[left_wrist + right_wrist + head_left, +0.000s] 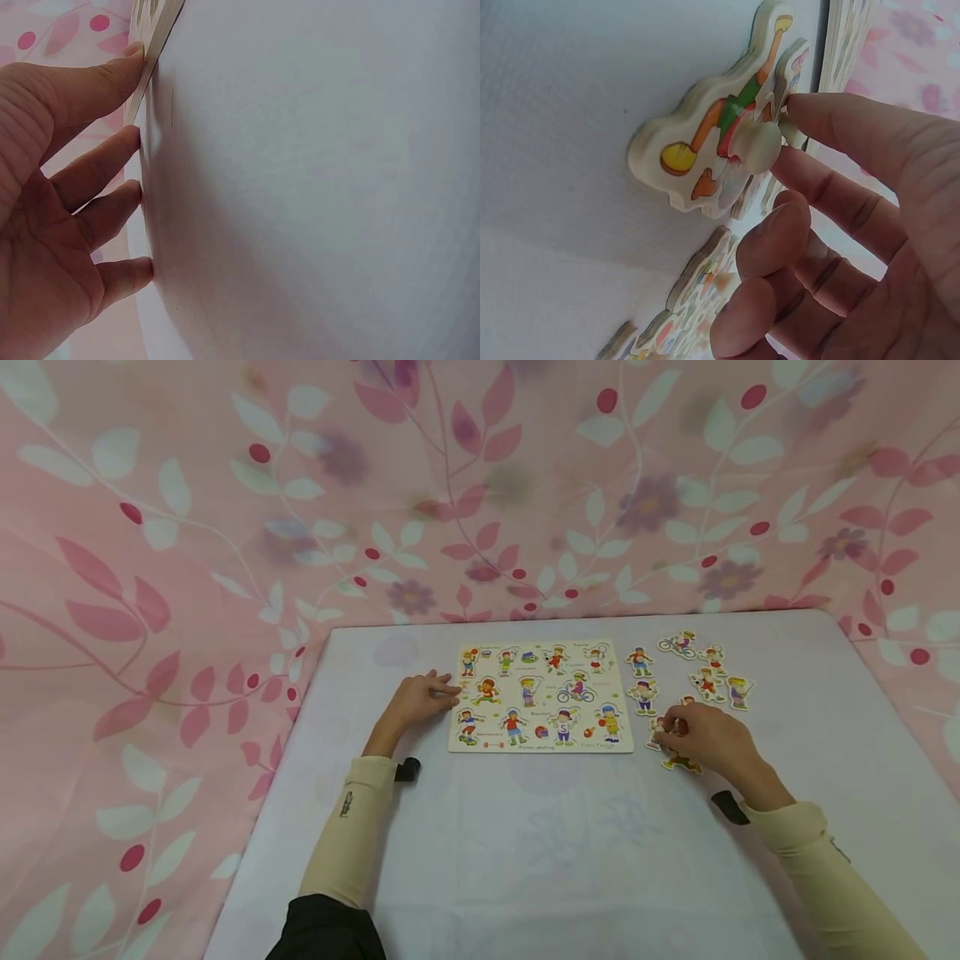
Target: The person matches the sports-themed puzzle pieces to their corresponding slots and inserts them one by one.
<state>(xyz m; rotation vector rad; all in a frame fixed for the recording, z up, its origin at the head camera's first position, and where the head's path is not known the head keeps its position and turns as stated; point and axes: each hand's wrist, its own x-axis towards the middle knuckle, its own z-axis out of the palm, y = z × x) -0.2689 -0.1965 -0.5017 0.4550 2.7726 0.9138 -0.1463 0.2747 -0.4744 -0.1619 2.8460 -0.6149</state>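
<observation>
A flat wooden puzzle board (542, 695) printed with children playing sports lies on the white table. At its left edge rests my left hand (422, 700); in the left wrist view the thumb (112, 82) touches the board's side and the other fingers are spread, their tips on the tabletop. To the right of the board, my right hand (708, 739) pinches a small figure piece (654, 735) between thumb and index finger, though the fingers partly hide it. Just under that hand lies a running-figure piece (731, 120) with a round pale knob (759, 146).
Several loose knobbed figure pieces lie right of the board, among them a cyclist (677, 645), a capped figure (642, 697) and a purple-trousered figure (738, 692). White cloth covers the table (540, 852). Pink floral fabric (480, 485) hangs behind.
</observation>
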